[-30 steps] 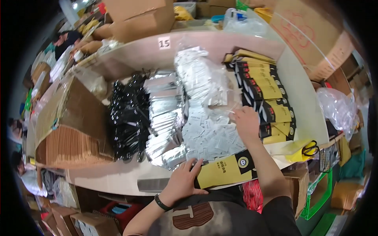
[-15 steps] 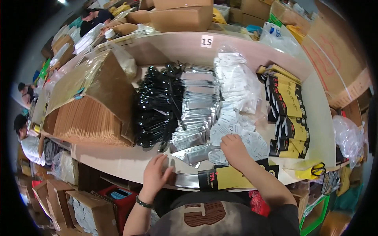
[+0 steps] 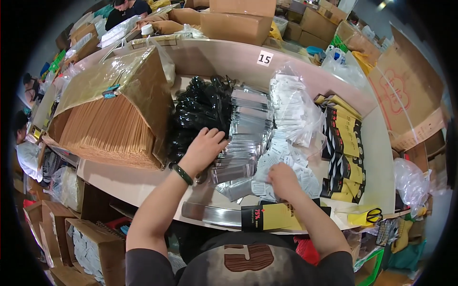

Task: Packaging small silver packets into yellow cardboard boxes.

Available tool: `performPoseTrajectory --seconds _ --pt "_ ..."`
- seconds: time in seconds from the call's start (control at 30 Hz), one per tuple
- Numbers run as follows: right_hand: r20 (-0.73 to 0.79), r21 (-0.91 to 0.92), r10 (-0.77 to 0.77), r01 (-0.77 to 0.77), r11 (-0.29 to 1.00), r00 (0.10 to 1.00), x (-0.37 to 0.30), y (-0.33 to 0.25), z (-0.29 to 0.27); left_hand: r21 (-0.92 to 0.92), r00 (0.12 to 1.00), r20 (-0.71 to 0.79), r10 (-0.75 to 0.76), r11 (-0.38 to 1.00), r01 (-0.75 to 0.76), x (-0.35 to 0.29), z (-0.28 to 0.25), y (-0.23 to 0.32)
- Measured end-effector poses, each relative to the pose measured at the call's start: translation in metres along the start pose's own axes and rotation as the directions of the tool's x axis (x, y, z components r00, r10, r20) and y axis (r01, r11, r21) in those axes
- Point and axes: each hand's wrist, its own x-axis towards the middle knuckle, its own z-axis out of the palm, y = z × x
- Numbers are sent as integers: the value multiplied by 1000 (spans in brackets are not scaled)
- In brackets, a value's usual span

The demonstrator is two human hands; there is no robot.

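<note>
My left hand point(image 3: 205, 150), wearing a dark bangle, reaches over the border between a pile of glossy black pieces point(image 3: 195, 107) and a row of flat silver packets point(image 3: 250, 121). Its fingers are stretched out, and nothing shows in them. Among small white printed packets point(image 3: 298, 164), my right hand point(image 3: 282, 181) has its fingers curled together on the edge of one packet. Behind those, more white packets lie in a clear plastic bag point(image 3: 292, 105). Flat black-and-yellow sleeves point(image 3: 274, 215) lie at the table's front edge, under my right forearm.
A large open carton point(image 3: 107, 126) full of brown paper envelopes stands at the left. Stacked black-and-yellow packs point(image 3: 344, 152) line the right side. Scissors point(image 3: 373, 215) lie on something yellow at the front right. A low wall point(image 3: 219, 59) borders the table's back. Other people work beyond.
My left hand has moved from the front edge forward over the black pieces and silver packets. My right hand stays at the white packets, its fingers more curled. The view has shifted slightly.
</note>
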Motion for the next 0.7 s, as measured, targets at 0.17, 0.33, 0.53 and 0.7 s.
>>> performPoseTrajectory --seconds 0.17,0.33,0.53,0.7 --pt "-523 415 255 -18 910 813 4 40 -4 66 986 158 61 995 -72 3 -16 -29" --pt "-381 668 413 -63 742 827 16 45 -18 204 995 60 85 974 -96 -19 -33 -53" --pt "-215 741 436 -145 655 874 20 38 -17 217 997 80 -14 976 -3 -31 -54 -65" --pt "-653 292 289 -120 949 700 11 34 -5 1 919 -25 -394 919 394 -43 -49 -32"
